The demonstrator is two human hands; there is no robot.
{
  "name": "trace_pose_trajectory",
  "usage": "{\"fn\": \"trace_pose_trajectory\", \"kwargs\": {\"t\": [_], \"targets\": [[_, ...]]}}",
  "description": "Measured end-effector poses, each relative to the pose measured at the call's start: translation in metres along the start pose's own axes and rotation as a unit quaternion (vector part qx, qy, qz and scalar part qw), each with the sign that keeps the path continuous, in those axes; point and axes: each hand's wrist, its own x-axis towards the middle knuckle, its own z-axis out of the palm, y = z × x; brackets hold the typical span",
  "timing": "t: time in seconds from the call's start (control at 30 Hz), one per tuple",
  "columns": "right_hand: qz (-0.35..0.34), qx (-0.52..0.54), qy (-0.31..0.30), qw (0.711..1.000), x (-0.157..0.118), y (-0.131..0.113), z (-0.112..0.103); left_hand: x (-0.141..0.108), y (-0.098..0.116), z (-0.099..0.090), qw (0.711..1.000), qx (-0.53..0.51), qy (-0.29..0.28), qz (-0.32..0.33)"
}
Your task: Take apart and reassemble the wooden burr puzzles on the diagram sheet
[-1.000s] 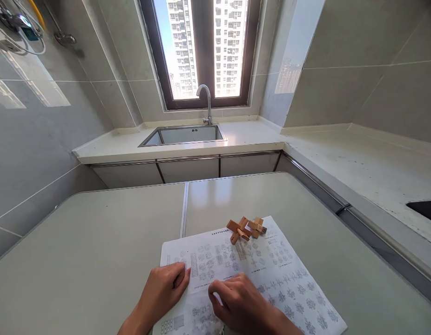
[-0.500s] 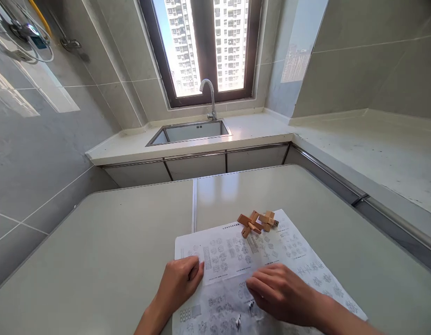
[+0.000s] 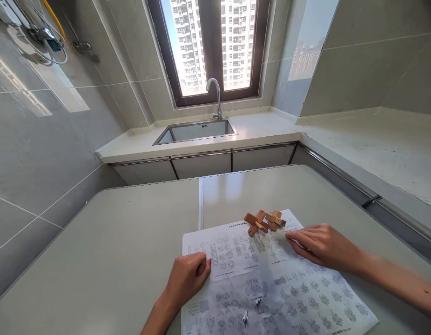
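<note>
A large printed sheet (image 3: pixel 232 288) with rows of small diagrams lies on the table, torn in two small spots near its lower middle. Two wooden interlocking pieces rest at its top edge: a reddish-brown one (image 3: pixel 256 223) and, touching or almost touching it on the right, a lighter one (image 3: pixel 276 220). My left hand (image 3: pixel 191 274) is a closed fist on the sheet's left edge, with nothing visible in it. Over the sheet's right side is my right hand (image 3: pixel 322 244), fingers extended toward the lighter piece, a short gap away and holding nothing.
The pale table (image 3: pixel 131 246) has a seam running away from me. Beyond it stands a white counter (image 3: pixel 257 125) with a sink (image 3: pixel 196 131) and a faucet (image 3: pixel 218 95) beneath a window. Another counter (image 3: pixel 386 139) runs along the right.
My right hand has moved up and to the right, its fingers straightening and uncovering more of the sheet. My left hand stays on the sheet's edge. The whole view has shifted slightly.
</note>
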Motion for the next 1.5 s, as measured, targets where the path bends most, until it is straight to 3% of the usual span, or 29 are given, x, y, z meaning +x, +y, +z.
{"fn": "trace_pose_trajectory", "kwargs": {"t": [0.13,0.37,0.57,0.73,0.9,1.07,1.13,1.27,1.37,1.43,1.5], "targets": [[0.008,-0.094,-0.045,0.995,0.002,0.017,0.001,-0.001,-0.001,0.001,1.0,-0.004,-0.002,0.0],[0.108,-0.219,-0.156,0.957,0.013,0.028,0.014,-0.003,-0.003,0.004,1.0,-0.011,-0.006,-0.01],[0.124,-0.226,-0.166,0.952,0.02,0.028,0.023,-0.003,-0.002,0.004,1.0,-0.015,-0.011,-0.015],[0.11,-0.236,-0.167,0.951,0.019,0.028,0.015,-0.003,-0.001,0.003,1.0,-0.019,-0.016,-0.018],[0.068,-0.254,-0.137,0.955,0.023,0.006,-0.012,-0.002,-0.001,0.003,0.999,-0.029,-0.02,-0.023],[0.026,-0.233,-0.077,0.969,0.041,-0.04,-0.045,-0.001,0.007,0.0,0.998,-0.049,-0.009,-0.033],[0.018,-0.194,-0.054,0.979,0.049,-0.06,-0.051,0.002,0.017,-0.004,0.993,-0.106,0.001,-0.059],[0.0,-0.115,-0.033,0.993,0.066,-0.091,-0.048,0.017,0.046,-0.016,0.934,-0.336,-0.026,-0.114],[-0.012,-0.093,-0.034,0.995,0.077,-0.106,-0.033,0.029,0.059,-0.02,0.846,-0.521,-0.086,-0.076],[-0.016,-0.091,-0.029,0.995,0.083,-0.112,-0.019,0.035,0.062,-0.019,0.798,-0.587,-0.116,-0.063],[-0.012,-0.084,-0.019,0.996,0.089,-0.115,-0.003,0.037,0.06,-0.015,0.782,-0.605,-0.127,-0.075]]}}
